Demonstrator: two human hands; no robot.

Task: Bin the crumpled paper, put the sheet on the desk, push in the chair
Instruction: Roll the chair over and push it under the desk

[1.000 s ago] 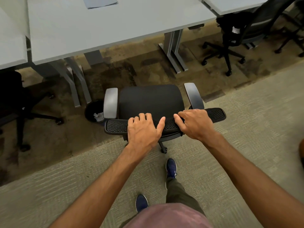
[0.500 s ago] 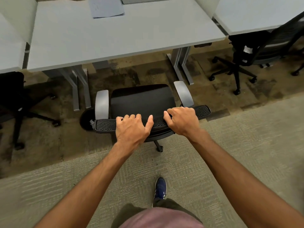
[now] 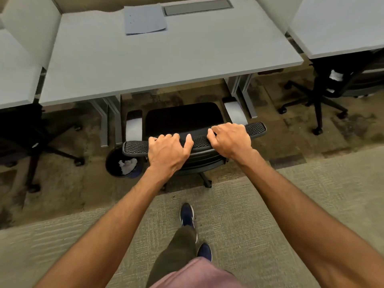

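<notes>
A black office chair (image 3: 182,119) with grey armrests faces the grey desk (image 3: 166,59), its seat front near the desk's edge. My left hand (image 3: 168,151) grips the top of the mesh backrest on the left side. My right hand (image 3: 230,139) grips the same backrest top further right. A pale sheet of paper (image 3: 144,20) lies flat at the back of the desk. The crumpled paper (image 3: 127,165) sits inside a round black bin (image 3: 113,163) on the floor, left of the chair and partly under its backrest.
Another black chair (image 3: 324,92) stands under the desk at the right, and a third (image 3: 25,138) at the left. Desk legs (image 3: 112,119) flank the chair on both sides. A cable tray cover (image 3: 197,7) is set into the desk's back. My feet are on the light carpet.
The chair has rolled forward toward the desk with both hands on its backrest. I have stepped forward, so more of the desk top and the sheet shows.
</notes>
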